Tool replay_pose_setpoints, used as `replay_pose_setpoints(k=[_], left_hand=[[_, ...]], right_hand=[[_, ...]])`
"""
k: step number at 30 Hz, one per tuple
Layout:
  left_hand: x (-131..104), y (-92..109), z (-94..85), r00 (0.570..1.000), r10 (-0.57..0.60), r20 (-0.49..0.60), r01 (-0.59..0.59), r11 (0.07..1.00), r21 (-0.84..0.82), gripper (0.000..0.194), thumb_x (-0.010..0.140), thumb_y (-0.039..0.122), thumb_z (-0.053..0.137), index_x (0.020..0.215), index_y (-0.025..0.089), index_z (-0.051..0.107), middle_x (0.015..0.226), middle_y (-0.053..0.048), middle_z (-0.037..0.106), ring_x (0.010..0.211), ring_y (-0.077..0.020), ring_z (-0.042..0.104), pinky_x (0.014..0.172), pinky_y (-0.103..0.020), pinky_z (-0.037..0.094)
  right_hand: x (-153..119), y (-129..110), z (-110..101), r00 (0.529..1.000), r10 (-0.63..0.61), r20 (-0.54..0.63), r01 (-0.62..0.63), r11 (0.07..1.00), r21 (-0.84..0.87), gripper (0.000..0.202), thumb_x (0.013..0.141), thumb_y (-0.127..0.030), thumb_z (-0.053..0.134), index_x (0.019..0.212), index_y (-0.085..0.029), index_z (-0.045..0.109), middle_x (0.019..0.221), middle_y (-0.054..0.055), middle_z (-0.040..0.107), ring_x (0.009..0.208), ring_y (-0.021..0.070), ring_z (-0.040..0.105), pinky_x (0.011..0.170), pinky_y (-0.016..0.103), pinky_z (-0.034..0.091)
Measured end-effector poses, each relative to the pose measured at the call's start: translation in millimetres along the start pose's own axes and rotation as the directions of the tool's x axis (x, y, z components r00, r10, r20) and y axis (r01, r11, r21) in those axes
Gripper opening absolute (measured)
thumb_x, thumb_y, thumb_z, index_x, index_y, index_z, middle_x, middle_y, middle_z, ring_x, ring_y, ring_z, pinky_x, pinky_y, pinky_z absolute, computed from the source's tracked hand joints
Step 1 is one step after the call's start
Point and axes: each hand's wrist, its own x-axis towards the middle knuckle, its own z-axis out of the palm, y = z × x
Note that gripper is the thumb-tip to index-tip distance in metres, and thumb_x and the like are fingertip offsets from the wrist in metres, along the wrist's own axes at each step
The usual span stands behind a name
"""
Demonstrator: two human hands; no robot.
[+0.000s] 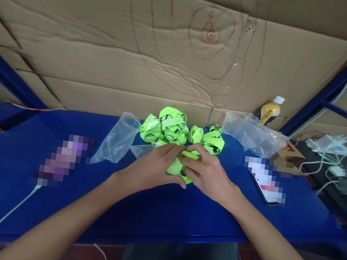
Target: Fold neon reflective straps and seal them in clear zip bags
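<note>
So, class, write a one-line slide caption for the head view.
Both hands, left hand and right hand, grip a neon-green strap before a strap pile on a blue table.

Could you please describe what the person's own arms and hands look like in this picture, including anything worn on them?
Both forearms are bare from the bottom edge of the picture to the fingers, with no sleeves in view. The left hand and the right hand wear no gloves, and no watch, bracelet or ring shows on the wrists or fingers. No markings or tattoos can be seen. The fingers are slender, with short nails as far as visible.
</note>
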Motion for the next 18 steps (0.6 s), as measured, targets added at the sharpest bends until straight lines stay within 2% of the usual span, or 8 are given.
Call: replay_pose_setpoints(k=[3,4,5,8,9,11,13,18], left_hand=[[-1,1,1.8,1.0,0.028,-0.002,-0.028,0.999,0.035,0.069,0.081,0.054,0.09,0.13,0.018,0.057,0.118,-0.012,0.073,0.112,-0.0336,0.073,0.094,-0.046,0.061],[-1,2,0.0,1.0,0.004,-0.017,-0.003,1.0,0.016,0.069,0.079,0.054,0.091,0.129,0.019,0.058,0.117,-0.011,0.073,0.11,-0.0329,0.074,0.093,-0.045,0.061],[0,1,-3.0,0.999,-0.036,-0.034,0.035,0.999,-0.013,0.071,0.076,0.055,0.093,0.128,0.02,0.059,0.116,-0.01,0.074,0.109,-0.0324,0.075,0.092,-0.044,0.061],[1,1,-14.7,0.976,-0.176,-0.127,0.163,0.981,-0.1,0.08,0.066,0.06,0.097,0.128,0.023,0.063,0.12,-0.009,0.077,0.109,-0.0335,0.075,0.096,-0.047,0.061],[1,0,-18.0,0.965,-0.209,-0.159,0.192,0.974,-0.116,0.083,0.064,0.063,0.097,0.129,0.024,0.063,0.123,-0.009,0.077,0.111,-0.0347,0.075,0.1,-0.049,0.06],[0,0,-21.5,0.951,-0.239,-0.197,0.218,0.968,-0.121,0.089,0.061,0.068,0.096,0.13,0.023,0.064,0.127,-0.011,0.076,0.116,-0.0368,0.074,0.105,-0.053,0.058],[-1,1,-20.6,0.959,-0.214,-0.187,0.196,0.975,-0.109,0.089,0.063,0.071,0.094,0.131,0.022,0.063,0.128,-0.012,0.076,0.117,-0.0367,0.073,0.106,-0.053,0.057],[-2,5,-7.0,0.992,-0.042,-0.117,0.035,0.998,-0.056,0.08,0.074,0.068,0.089,0.131,0.021,0.06,0.126,-0.011,0.075,0.116,-0.0326,0.074,0.099,-0.046,0.061]], right_hand=[[2,-7,2,0.993,0.071,-0.089,-0.065,0.995,0.079,0.015,0.1,-0.018,0.064,0.094,-0.02,0.078,0.11,0.011,0.069,0.109,0.0243,0.07,0.085,0.037,0.062],[3,-8,-1,0.988,0.105,-0.112,-0.086,0.983,0.165,0.01,0.097,-0.021,0.069,0.101,-0.022,0.079,0.112,0.01,0.07,0.107,0.0232,0.071,0.088,0.037,0.062],[3,-9,-5,0.982,0.148,-0.117,-0.111,0.956,0.272,0.019,0.094,-0.024,0.075,0.113,-0.023,0.078,0.116,0.009,0.071,0.105,0.0223,0.072,0.089,0.036,0.063],[5,-8,-20,0.957,0.287,-0.029,-0.215,0.775,0.594,0.062,0.085,-0.032,0.087,0.142,-0.025,0.062,0.131,0.011,0.069,0.098,0.0196,0.073,0.081,0.032,0.065],[5,-7,-23,0.945,0.328,-0.008,-0.24,0.706,0.666,0.065,0.084,-0.032,0.088,0.143,-0.025,0.06,0.132,0.012,0.069,0.095,0.0183,0.073,0.078,0.031,0.066],[6,-5,-23,0.922,0.386,-0.014,-0.253,0.632,0.733,0.055,0.084,-0.032,0.088,0.134,-0.023,0.066,0.128,0.011,0.069,0.088,0.0162,0.072,0.074,0.03,0.066],[6,-4,-17,0.917,0.396,-0.055,-0.243,0.662,0.709,0.038,0.085,-0.032,0.087,0.12,-0.021,0.075,0.119,0.009,0.071,0.083,0.0149,0.07,0.07,0.028,0.066],[7,-8,5,0.957,0.248,-0.149,-0.17,0.899,0.405,0.007,0.093,-0.021,0.076,0.099,-0.018,0.079,0.094,0.006,0.075,0.074,0.0138,0.067,0.067,0.027,0.058]])
